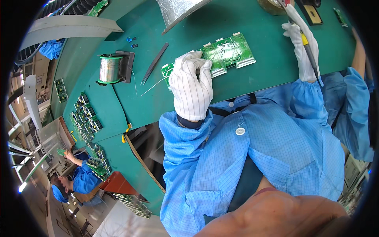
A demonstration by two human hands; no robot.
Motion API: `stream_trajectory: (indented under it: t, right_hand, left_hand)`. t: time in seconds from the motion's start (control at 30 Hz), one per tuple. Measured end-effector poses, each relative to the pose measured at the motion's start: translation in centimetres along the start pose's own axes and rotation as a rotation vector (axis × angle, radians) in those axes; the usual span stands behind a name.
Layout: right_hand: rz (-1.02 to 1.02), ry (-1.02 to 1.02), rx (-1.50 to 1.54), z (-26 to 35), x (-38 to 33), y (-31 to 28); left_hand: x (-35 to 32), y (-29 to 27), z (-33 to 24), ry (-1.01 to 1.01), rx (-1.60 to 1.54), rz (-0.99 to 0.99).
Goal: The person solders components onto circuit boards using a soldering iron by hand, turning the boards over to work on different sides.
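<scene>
My left hand (191,85), in a white striped glove, rests over the left part of a green circuit board (229,53) with its fingers curled together. A thin solder wire (154,86) sticks out from the left side of this hand; the fingertips' exact grip on it is partly hidden. My right hand (301,51), gloved too, is wrapped round a soldering iron (311,57) with a grey handle and yellow band, to the right of the board. The iron's tip end points to the top edge and cannot be made out clearly.
Dark tweezers (155,63) and a solder spool (109,69) on a stand lie left of the board. A silvery duct (179,12) hangs above. An iron stand (310,12) is at the far right. Several assembled boards (85,118) line the left. Co-workers sit at left and right.
</scene>
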State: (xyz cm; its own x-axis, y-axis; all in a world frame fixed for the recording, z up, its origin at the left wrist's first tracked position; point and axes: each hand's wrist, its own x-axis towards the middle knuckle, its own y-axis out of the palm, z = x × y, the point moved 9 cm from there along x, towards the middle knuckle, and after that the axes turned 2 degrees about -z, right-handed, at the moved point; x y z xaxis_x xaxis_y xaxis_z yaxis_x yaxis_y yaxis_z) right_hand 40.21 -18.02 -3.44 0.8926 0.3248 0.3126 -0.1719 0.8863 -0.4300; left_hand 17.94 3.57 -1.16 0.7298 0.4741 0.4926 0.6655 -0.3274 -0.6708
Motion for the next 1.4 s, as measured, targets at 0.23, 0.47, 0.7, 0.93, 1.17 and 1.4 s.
stream_trajectory:
  t: [0.23,0.47,0.7,0.93,1.17,1.4]
  right_hand:
    - [0.422,-0.050,0.375,6.4,-4.7,4.2]
    - [0.546,-0.298,0.265,8.1,-6.7,6.5]
    - [0.535,-0.384,0.156,8.4,-7.0,6.8]
    - [0.505,-0.500,0.127,9.3,-6.8,6.5]
    - [0.525,-0.444,0.116,8.9,-7.1,6.3]
    - [0.532,-0.483,0.069,9.1,-7.2,6.6]
  left_hand:
    - [-0.1,0.0,-0.1,0.027,-0.009,0.029]
    - [-0.3,0.7,-0.5,0.073,-0.003,0.086]
    - [-0.6,0.7,-0.3,0.053,-0.001,0.077]
    - [-0.7,0.8,-0.3,0.068,0.035,0.067]
    - [-0.7,0.7,-0.6,0.056,0.051,0.040]
    - [-0.8,0.9,-0.7,0.082,0.059,0.043]
